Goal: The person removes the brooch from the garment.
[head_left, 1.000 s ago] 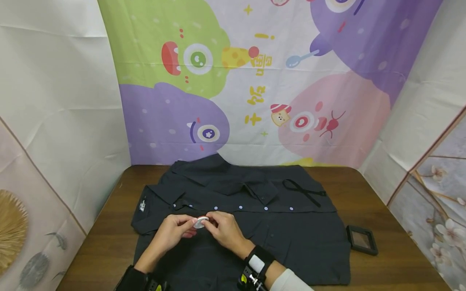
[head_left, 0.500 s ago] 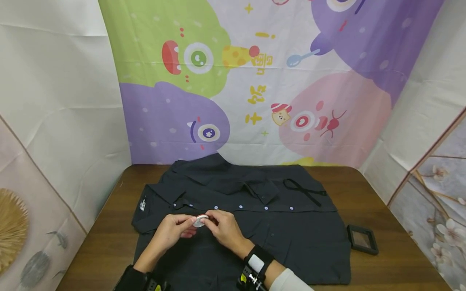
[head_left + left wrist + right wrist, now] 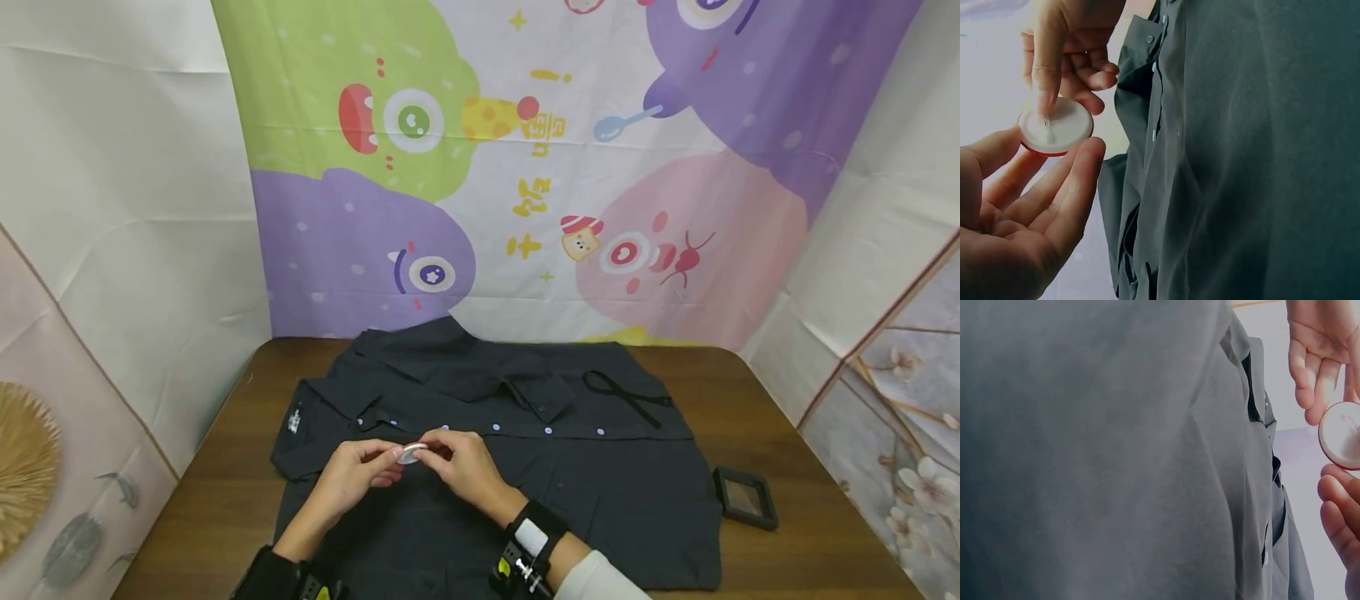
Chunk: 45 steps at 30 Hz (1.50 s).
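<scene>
A round pin badge (image 3: 409, 455) with a white back and a red rim is held up over the dark shirt (image 3: 615, 508). My left hand (image 3: 347, 477) grips the badge by its edge, thumb on one side and fingers on the other. From the opposite side my right hand (image 3: 467, 477) pinches it, with the thumb on the thin metal pin (image 3: 1047, 130) at the badge's back. The white back of the badge (image 3: 1337, 436) shows at the edge of the right wrist view; its front is hidden.
The shirt lies spread over the wooden table (image 3: 202, 500), its row of pale buttons (image 3: 496, 427) running across. A black cord (image 3: 630, 398) lies near its upper right. Right of the shirt is a small black frame (image 3: 746, 497). A cartoon cloth (image 3: 517, 308) hangs behind.
Both hands stay on the badge, which has tilted slightly and shows a thinner outline. The right hand has shifted a little to the left and up.
</scene>
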Each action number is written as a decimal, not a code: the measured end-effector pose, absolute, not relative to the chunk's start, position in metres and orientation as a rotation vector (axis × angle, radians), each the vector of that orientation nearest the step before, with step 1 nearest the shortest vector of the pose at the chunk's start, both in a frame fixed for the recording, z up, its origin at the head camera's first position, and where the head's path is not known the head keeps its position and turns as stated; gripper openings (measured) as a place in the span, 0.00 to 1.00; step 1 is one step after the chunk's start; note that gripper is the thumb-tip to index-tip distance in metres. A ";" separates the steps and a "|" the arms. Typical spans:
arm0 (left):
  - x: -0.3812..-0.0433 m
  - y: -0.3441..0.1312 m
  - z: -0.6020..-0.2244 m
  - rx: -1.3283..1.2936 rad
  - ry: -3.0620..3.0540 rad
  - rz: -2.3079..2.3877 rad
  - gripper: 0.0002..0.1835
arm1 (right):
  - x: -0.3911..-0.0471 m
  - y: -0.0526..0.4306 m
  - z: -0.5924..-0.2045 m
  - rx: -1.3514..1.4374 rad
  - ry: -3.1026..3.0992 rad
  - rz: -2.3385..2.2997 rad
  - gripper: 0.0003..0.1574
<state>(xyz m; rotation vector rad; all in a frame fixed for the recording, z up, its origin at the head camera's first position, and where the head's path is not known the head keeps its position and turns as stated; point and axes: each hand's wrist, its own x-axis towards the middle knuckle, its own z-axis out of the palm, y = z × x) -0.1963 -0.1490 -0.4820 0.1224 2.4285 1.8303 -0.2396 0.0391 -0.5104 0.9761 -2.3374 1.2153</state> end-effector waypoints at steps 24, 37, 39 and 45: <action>-0.198 -0.147 -0.480 0.079 2.427 1.816 0.18 | -0.239 0.042 -0.507 0.971 -2.367 1.225 0.07; -0.196 -0.147 -0.482 0.050 2.448 1.822 0.18 | -0.238 0.045 -0.508 1.079 -2.411 1.238 0.11; -0.196 -0.147 -0.483 0.045 2.457 1.819 0.18 | -0.238 0.046 -0.510 1.096 -2.419 1.239 0.12; -0.196 -0.146 -0.484 0.032 2.467 1.830 0.17 | -0.239 0.046 -0.511 1.097 -2.420 1.251 0.13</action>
